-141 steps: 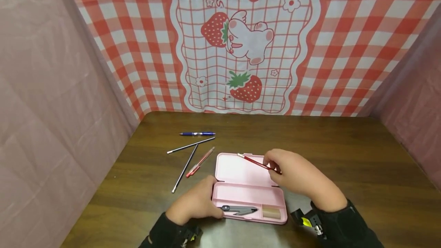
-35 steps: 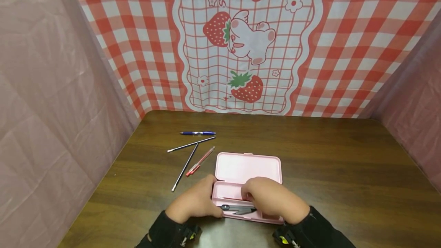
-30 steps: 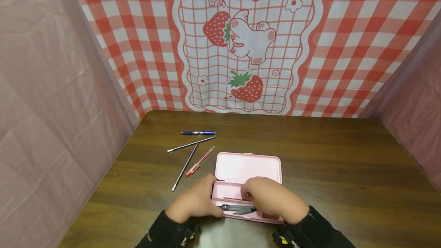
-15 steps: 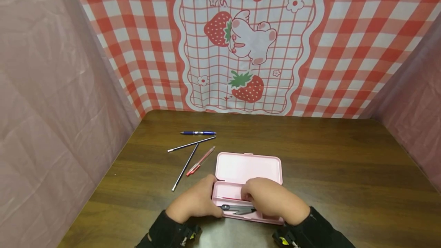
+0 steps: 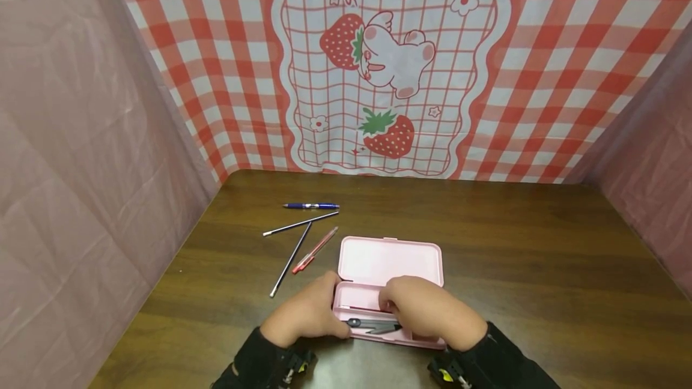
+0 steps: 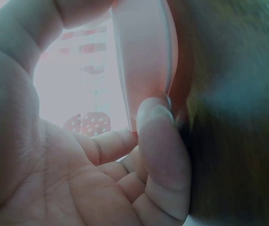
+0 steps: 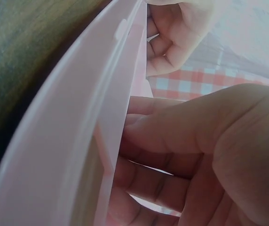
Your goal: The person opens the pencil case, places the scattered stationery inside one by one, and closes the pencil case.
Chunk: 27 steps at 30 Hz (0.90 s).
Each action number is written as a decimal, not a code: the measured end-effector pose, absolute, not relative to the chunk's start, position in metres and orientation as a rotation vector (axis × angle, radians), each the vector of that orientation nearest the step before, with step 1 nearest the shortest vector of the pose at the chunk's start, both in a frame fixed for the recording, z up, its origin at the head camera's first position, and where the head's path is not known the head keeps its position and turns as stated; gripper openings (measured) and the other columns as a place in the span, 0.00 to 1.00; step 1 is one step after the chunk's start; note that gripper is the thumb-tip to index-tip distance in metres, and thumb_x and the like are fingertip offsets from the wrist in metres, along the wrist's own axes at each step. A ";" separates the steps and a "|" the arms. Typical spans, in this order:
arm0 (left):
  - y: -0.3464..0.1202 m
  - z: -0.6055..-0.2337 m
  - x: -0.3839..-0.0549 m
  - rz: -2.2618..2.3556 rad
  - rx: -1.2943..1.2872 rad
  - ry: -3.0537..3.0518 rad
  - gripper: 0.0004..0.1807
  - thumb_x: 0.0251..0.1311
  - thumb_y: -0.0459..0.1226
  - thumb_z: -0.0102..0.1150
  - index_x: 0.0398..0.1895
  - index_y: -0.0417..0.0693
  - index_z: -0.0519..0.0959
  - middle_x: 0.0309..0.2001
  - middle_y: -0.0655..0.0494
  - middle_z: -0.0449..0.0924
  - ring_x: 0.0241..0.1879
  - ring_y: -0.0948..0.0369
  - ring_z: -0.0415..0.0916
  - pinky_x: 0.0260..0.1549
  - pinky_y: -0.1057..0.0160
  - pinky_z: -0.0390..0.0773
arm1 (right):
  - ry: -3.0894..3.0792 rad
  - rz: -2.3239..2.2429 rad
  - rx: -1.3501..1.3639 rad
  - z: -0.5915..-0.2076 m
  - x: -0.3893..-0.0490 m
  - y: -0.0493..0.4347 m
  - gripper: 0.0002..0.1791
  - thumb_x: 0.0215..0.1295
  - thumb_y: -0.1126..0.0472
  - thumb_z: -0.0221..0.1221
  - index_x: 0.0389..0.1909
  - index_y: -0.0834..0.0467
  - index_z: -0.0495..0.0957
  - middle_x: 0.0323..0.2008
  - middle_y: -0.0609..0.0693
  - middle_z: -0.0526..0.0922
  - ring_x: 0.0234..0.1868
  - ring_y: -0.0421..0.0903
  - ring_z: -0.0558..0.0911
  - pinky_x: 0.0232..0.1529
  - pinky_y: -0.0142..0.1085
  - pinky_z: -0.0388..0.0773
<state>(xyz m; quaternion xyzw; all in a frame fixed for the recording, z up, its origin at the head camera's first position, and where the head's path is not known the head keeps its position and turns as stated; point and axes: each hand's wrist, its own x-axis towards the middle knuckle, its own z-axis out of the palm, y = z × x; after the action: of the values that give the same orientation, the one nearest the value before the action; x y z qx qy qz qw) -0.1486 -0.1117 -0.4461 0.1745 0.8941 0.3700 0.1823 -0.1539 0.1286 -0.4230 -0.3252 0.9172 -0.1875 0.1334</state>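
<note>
A pink pencil case (image 5: 389,260) lies unfolded on the table, its lid away from me. My left hand (image 5: 308,314) grips the left end of its tray; in the left wrist view the thumb (image 6: 162,146) presses on the pink wall. My right hand (image 5: 429,311) reaches down into the tray with bent fingers, pinching a red pencil (image 5: 359,309) that lies along the rear compartment. Its fingertips are hidden behind the case wall in the right wrist view. A grey drawing compass (image 5: 373,325) sits in the front compartment. Beside it, a tan block (image 7: 85,188) shows in the right wrist view.
Left of the case lie a red pen (image 5: 315,251) and two dark striped pencils with white ends, one slanted pencil (image 5: 291,260) and one flatter pencil (image 5: 300,224). A blue pen (image 5: 310,206) lies farther back. A checked cloth (image 5: 232,65) hangs behind the table.
My right hand has brought the red pencil from above the lid down into the rear compartment. Over the last second both hands have stayed nearly still. The left hand keeps gripping the case.
</note>
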 end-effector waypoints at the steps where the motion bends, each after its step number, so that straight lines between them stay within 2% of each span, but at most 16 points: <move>1: -0.112 -0.446 -0.149 1.045 0.493 2.524 0.40 0.33 0.38 0.82 0.52 0.39 0.70 0.40 0.53 0.74 0.37 0.57 0.73 0.40 0.54 0.75 | 2.662 -0.545 -0.945 -0.423 -0.154 0.129 0.11 0.65 0.70 0.63 0.27 0.52 0.81 0.25 0.40 0.76 0.27 0.40 0.72 0.34 0.39 0.72; 7: -0.112 -0.447 -0.149 1.053 0.506 2.531 0.39 0.33 0.38 0.82 0.51 0.39 0.70 0.39 0.53 0.75 0.36 0.58 0.73 0.39 0.56 0.75 | 2.694 -0.534 -0.976 -0.421 -0.152 0.134 0.08 0.67 0.67 0.63 0.29 0.52 0.81 0.25 0.39 0.74 0.27 0.39 0.71 0.35 0.39 0.72; 12: -0.112 -0.447 -0.147 1.047 0.505 2.532 0.40 0.33 0.39 0.82 0.51 0.39 0.70 0.40 0.53 0.74 0.37 0.58 0.73 0.41 0.56 0.75 | 2.750 -0.582 -0.951 -0.423 -0.149 0.152 0.02 0.68 0.62 0.64 0.37 0.54 0.84 0.28 0.37 0.76 0.30 0.37 0.73 0.36 0.41 0.76; 15: -0.111 -0.447 -0.146 1.061 0.501 2.526 0.40 0.32 0.38 0.82 0.51 0.38 0.70 0.40 0.53 0.74 0.37 0.58 0.73 0.40 0.55 0.75 | 2.832 -0.634 -0.919 -0.427 -0.144 0.166 0.04 0.66 0.60 0.66 0.40 0.55 0.85 0.32 0.39 0.79 0.33 0.37 0.75 0.40 0.43 0.77; 20: -0.111 -0.450 -0.143 1.092 0.493 2.506 0.41 0.31 0.37 0.83 0.52 0.38 0.70 0.41 0.52 0.74 0.38 0.57 0.73 0.41 0.55 0.76 | 2.983 -0.637 -0.755 -0.434 -0.128 0.185 0.16 0.58 0.54 0.73 0.45 0.55 0.84 0.38 0.41 0.80 0.42 0.42 0.77 0.48 0.50 0.74; 24: -0.111 -0.449 -0.144 1.104 0.492 2.494 0.42 0.31 0.37 0.83 0.53 0.37 0.69 0.42 0.51 0.74 0.38 0.56 0.73 0.41 0.53 0.76 | 3.021 -0.673 -0.555 -0.439 -0.116 0.199 0.33 0.51 0.41 0.77 0.52 0.56 0.82 0.44 0.45 0.80 0.49 0.48 0.78 0.52 0.54 0.73; 27: -0.110 -0.447 -0.146 1.105 0.502 2.496 0.42 0.31 0.37 0.83 0.53 0.37 0.69 0.42 0.52 0.74 0.38 0.56 0.73 0.40 0.53 0.76 | 3.012 -0.732 -0.503 -0.444 -0.113 0.208 0.44 0.45 0.33 0.77 0.57 0.57 0.79 0.50 0.48 0.79 0.54 0.51 0.77 0.55 0.55 0.74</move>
<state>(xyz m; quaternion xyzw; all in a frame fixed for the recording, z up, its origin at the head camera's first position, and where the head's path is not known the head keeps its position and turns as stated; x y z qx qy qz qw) -0.1460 -0.1100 -0.4474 0.1780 0.8843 0.3914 0.1819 -0.1128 0.2085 -0.4442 -0.1602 0.9592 -0.2331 0.0006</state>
